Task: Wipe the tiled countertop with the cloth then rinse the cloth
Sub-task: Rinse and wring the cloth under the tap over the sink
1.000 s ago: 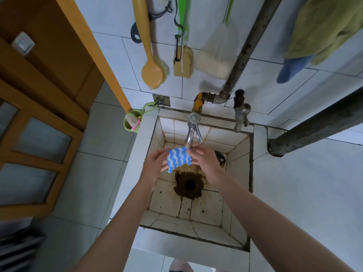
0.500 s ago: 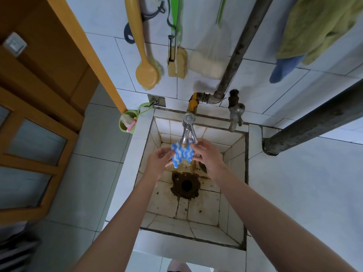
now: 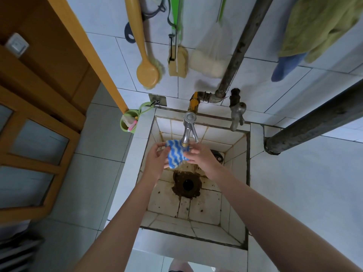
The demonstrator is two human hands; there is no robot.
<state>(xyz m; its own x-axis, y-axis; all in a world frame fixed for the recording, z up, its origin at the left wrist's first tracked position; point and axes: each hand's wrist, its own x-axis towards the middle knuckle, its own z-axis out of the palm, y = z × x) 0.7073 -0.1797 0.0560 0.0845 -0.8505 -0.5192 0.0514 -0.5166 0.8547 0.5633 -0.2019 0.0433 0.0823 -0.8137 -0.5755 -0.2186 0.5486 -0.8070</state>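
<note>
Overhead, tap (image 3: 188, 130) crowds cloth (image 3: 175, 155) — drain (image 3: 187, 184) below.

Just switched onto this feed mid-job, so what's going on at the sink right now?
A person is at the rinse stage. Both hands hold the blue and white striped cloth right under the spout of the metal tap, above the tiled sink basin. The left hand has the cloth's left side and the right hand pinches its right edge. Running water cannot be made out. The rusty drain sits directly below.
</note>
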